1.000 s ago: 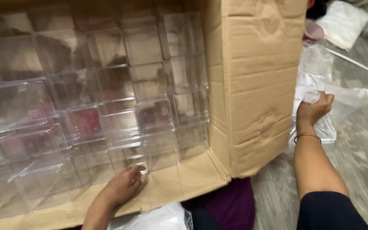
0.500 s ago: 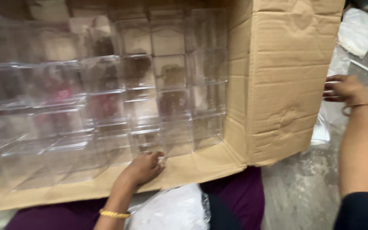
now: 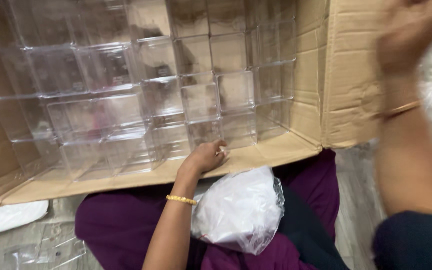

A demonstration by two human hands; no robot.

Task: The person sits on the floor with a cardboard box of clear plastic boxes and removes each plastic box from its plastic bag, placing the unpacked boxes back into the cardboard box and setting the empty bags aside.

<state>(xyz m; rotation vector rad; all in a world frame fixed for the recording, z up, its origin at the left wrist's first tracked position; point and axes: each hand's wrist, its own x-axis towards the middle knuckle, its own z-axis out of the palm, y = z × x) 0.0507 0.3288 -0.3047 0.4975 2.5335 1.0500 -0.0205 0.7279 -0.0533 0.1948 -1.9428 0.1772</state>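
Cardboard fills most of the view: a large brown corrugated cardboard box (image 3: 348,75) lies on its side with its open mouth toward the person, its lower flap resting across the lap. Inside it, clear square plastic containers (image 3: 201,100) are stacked in rows and columns, filling the box from the back wall to near the front edge.

The left hand (image 3: 207,156) rests on the lower flap at the foot of the stack, just beside the bottom row of containers. Its fingers are curled inward and close together, the fingertips (image 3: 221,148) touching or nearly touching the nearest bottom container; whether they pinch anything cannot be told. A thin gold bangle (image 3: 181,200) circles the left wrist.

The right hand (image 3: 411,35) is raised at the upper right, in front of the box's right side flap, and is blurred; how its fingers stand cannot be told. A second gold bangle (image 3: 401,109) sits on that wrist, above a dark blue sleeve (image 3: 413,242).

On the lap, covered in purple cloth (image 3: 121,225), lies a crumpled translucent white plastic bag (image 3: 241,210), just below the left hand and touching the forearm.
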